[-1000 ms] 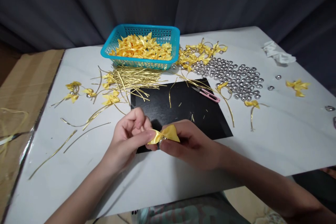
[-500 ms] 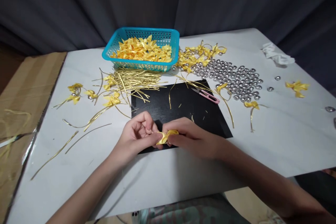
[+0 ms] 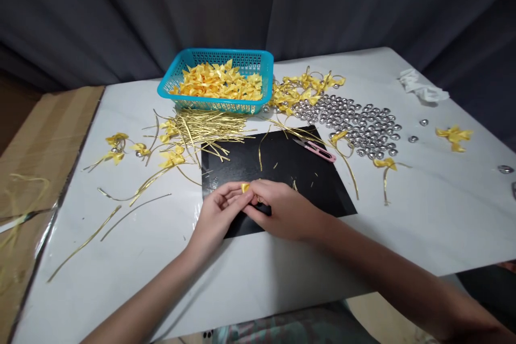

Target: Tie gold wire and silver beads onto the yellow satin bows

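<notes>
Over the near edge of a black mat (image 3: pixel 290 164), my left hand (image 3: pixel 220 214) and my right hand (image 3: pixel 278 208) meet fingertip to fingertip. Both pinch a small yellow ribbon bow (image 3: pixel 245 187), of which only a sliver shows between the fingers. Whatever else the fingers hold is hidden. A pink thread snipper (image 3: pixel 316 149) lies on the mat's far right corner. Behind the mat lies a bundle of gold wire ties (image 3: pixel 205 126).
A blue basket (image 3: pixel 177 71) full of yellow bows stands at the back. Silver beads (image 3: pixel 355 121) are spread at the right, with finished bows (image 3: pixel 306 86) behind them and more bows (image 3: pixel 116 142) at the left. Crumpled white paper (image 3: pixel 421 88) lies far right. Cardboard (image 3: pixel 36 140) borders the table's left edge.
Both hands have sunk lower and moved away from me onto the mat. The bow, spread wide a second ago, is now almost hidden inside the pinching fingers.
</notes>
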`<state>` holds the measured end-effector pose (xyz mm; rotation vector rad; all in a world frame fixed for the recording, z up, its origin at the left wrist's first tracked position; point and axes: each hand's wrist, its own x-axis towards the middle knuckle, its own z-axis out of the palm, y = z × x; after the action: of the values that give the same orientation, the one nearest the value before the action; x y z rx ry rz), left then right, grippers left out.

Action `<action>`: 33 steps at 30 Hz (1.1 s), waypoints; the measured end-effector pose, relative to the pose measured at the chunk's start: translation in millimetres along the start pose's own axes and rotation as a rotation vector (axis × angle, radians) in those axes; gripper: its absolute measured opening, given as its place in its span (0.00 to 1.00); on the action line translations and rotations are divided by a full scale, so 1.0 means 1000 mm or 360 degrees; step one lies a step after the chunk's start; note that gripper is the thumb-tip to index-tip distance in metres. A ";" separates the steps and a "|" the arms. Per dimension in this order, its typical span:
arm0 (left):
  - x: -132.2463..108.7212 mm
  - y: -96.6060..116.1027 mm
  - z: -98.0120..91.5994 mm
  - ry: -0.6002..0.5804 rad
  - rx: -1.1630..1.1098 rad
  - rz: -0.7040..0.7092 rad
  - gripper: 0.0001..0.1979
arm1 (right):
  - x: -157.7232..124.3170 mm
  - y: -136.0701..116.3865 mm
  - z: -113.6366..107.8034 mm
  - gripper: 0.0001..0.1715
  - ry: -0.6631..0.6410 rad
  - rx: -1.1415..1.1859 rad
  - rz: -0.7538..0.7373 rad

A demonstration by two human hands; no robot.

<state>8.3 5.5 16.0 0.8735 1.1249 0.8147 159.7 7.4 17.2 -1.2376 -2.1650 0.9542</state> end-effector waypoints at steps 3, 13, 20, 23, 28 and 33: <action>0.005 -0.002 -0.004 0.0048 -0.0082 -0.0059 0.10 | 0.000 0.002 -0.012 0.13 0.0042 0.0092 -0.0049; 0.008 -0.003 -0.007 0.0280 0.0148 0.0129 0.10 | 0.000 0.016 -0.039 0.27 0.0244 -0.0094 0.0067; 0.007 -0.003 -0.006 0.0267 0.0245 0.0225 0.10 | 0.003 0.019 -0.036 0.24 0.0369 -0.0226 -0.0048; 0.009 -0.003 -0.007 0.0265 0.0266 0.0223 0.11 | 0.004 0.021 -0.037 0.24 0.0345 -0.0257 -0.0056; 0.009 -0.002 -0.010 0.0166 0.0284 0.0202 0.13 | 0.003 0.024 -0.038 0.23 0.0194 -0.0068 0.0234; 0.009 -0.002 -0.010 0.0105 0.0194 0.0157 0.14 | 0.006 0.023 -0.027 0.14 0.0208 0.0408 0.0396</action>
<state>1.6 14.4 8.2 1.0165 1.2064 0.8682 188.1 29.4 18.1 -1.4181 -1.7538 1.1742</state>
